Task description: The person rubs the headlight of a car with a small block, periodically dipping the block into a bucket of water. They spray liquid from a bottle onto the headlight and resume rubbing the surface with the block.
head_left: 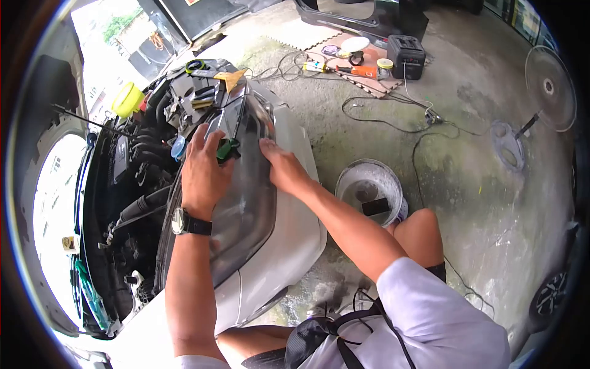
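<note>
Spreads the left hand (pixel 201 169) flat over the upper part of the large smoky clear plastic headlight lens (pixel 246 209), likely to steady the palm on the curved, slick surface. Pinches a small green and black piece (pixel 227 149) in the left grip, thumb and forefinger closed loosely on it, other fingers splayed; cannot tell what kind of tool it is.

Rests the right hand (pixel 279 166) just beside, fingertips down on the lens's outer edge where it meets the white painted bumper (pixel 295 227). Has nothing in the right grip, fingers open and laid flat, apparently to press along that seam.

Sets the green piece between the two grips, touching the left fingers and near the right fingertips, against the top of the lens.

Wears a black wristwatch (pixel 180 221) just behind the left grip. Has a white plastic bucket (pixel 369 175) with a dark block (pixel 375 206) inside it on the concrete floor (pixel 467 184), below the right forearm and well apart from both grips, probably set close for easy reach. Faces a round yellow cap (pixel 128 99) in the open engine bay, beyond the left grip.
</note>
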Demonstrator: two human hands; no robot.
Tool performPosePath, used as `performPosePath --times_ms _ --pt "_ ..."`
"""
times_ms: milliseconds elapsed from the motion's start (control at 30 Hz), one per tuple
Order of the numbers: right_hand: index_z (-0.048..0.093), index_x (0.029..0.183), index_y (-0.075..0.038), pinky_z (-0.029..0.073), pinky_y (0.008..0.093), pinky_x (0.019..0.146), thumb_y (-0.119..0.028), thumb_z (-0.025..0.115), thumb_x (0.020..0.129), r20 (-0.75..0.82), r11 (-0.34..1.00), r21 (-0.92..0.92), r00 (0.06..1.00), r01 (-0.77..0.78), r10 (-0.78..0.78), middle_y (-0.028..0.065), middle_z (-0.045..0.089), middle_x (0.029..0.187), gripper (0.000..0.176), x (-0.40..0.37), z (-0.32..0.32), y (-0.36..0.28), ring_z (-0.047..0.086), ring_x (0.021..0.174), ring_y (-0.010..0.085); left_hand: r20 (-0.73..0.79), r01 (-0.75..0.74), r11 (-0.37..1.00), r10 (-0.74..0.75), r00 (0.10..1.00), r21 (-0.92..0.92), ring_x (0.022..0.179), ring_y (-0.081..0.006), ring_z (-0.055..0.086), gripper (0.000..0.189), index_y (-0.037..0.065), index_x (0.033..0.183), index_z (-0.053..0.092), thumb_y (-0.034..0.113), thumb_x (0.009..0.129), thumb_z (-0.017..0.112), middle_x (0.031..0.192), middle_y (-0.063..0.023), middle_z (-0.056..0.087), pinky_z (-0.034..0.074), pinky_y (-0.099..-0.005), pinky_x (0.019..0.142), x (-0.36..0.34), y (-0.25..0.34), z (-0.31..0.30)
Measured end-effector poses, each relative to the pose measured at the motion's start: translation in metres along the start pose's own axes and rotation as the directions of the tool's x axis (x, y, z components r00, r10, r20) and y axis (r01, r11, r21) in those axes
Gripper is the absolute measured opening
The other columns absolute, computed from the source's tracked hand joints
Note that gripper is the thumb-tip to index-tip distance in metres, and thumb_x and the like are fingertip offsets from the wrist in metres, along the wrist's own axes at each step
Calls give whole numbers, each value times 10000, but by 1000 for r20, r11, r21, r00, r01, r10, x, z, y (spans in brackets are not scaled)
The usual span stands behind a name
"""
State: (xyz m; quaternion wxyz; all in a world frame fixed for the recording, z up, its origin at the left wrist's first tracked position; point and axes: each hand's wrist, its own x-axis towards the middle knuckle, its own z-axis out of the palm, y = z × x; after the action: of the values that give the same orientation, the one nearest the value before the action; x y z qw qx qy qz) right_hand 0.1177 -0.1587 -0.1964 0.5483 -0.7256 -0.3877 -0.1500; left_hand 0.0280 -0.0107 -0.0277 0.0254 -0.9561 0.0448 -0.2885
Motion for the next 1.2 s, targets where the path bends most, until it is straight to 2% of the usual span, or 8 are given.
performPosePath --times_ms 200,367,467,633,767,833,1033,1200 --pt "528 1435 134 441 443 1221 178 489 821 35 997 -70 999 12 -9 346 537 1495 617 -46 -5 -60 522 1430 431 131 184 983 -185 974 19 1061 -394 670 400 65 1133 581 104 803 805 1151 -144 648 558 -490 865 7 9 -8" --pt "473 1476 156 434 482 1229 175 520 795 -15 998 -6 998 57 -57 379 539 1479 683 1 13 5 516 1423 493 117 277 960 -279 953 40 1057 -406 682 394 75 1157 583 90 812 774 1152 -142 669 562 -502 865 6 4 -4" --pt "497 1470 143 438 480 1224 178 508 797 -8 998 -70 1000 7 -8 363 539 1490 674 11 12 2 513 1426 490 79 157 987 -158 984 25 1078 -402 685 440 115 1240 643 96 819 767 1199 -128 684 571 -485 893 3 1 -2" --pt "533 1483 79 409 442 1241 165 472 824 -22 999 29 999 41 -40 326 530 1520 667 -37 9 -24 510 1438 445 143 149 988 -153 978 34 1097 -383 682 384 127 1210 703 121 830 762 1197 -108 695 569 -482 913 3 3 -5" --pt "529 1484 77 434 466 1221 174 486 823 11 1000 -6 1000 15 -15 304 527 1536 670 23 9 16 530 1421 446 145 179 983 -183 972 37 1095 -360 684 353 139 1191 715 135 840 758 1164 -100 701 569 -475 913 3 5 -4" --pt "535 1477 71 466 476 1192 180 496 824 -3 991 18 991 -135 135 290 532 1534 663 22 13 7 550 1403 430 132 169 985 -171 976 30 1096 -357 685 346 139 1187 716 138 844 757 1161 -99 700 569 -475 912 2 3 -2" --pt "526 1474 110 437 454 1218 169 463 816 -30 998 61 999 33 -31 321 528 1523 663 -6 10 -4 540 1416 426 132 167 986 -165 977 1 1093 -350 685 328 134 1174 723 132 847 748 1161 -98 703 570 -470 911 2 6 -6" --pt "517 1484 102 434 453 1221 190 472 809 -14 994 -35 995 -102 101 319 524 1527 682 8 11 -9 539 1413 429 118 148 989 -150 982 23 1103 -347 685 375 155 1210 734 155 836 764 1173 -94 706 577 -467 912 0 3 -3"
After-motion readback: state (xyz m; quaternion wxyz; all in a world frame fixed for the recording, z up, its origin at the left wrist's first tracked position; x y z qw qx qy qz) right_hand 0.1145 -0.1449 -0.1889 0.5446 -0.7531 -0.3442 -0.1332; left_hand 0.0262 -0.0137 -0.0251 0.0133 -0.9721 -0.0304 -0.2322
